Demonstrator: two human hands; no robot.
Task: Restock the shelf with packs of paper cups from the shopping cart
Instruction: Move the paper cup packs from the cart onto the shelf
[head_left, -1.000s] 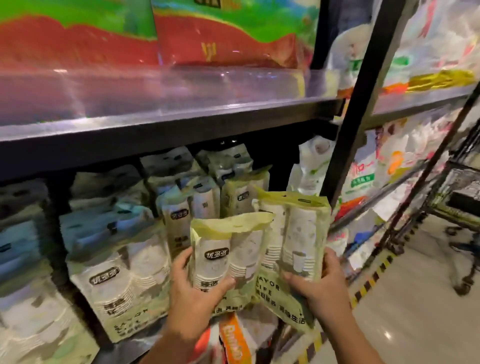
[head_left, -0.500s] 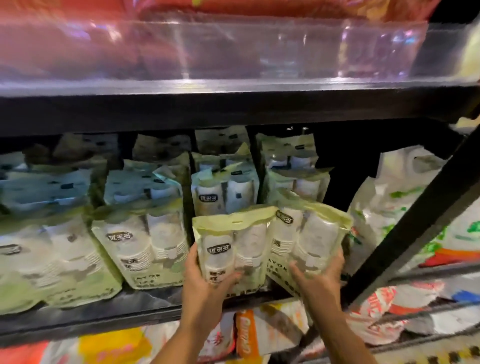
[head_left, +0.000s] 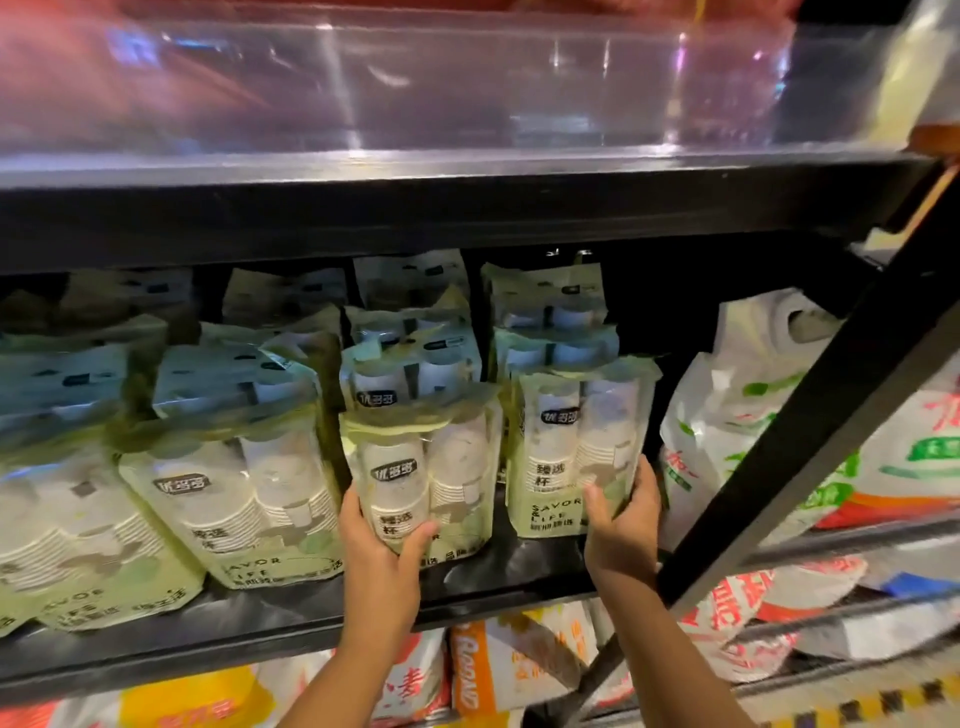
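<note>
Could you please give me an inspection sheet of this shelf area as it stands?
Surface: dark shelf, front lip bare.
Job's things: left pack and right pack of paper cups upright at the shelf front; stocked packs in rows beside and behind.
Clutter: nothing seen.
Hands: left hand grips the left pack; right hand grips the right pack.
Cables: nothing seen.
Surroundings: white bags to the right, black post, clear guard above.

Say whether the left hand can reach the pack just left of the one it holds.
Probably, once freed: the left hand grips its own pack, while the neighbouring pack leans unobstructed at the shelf front.
</note>
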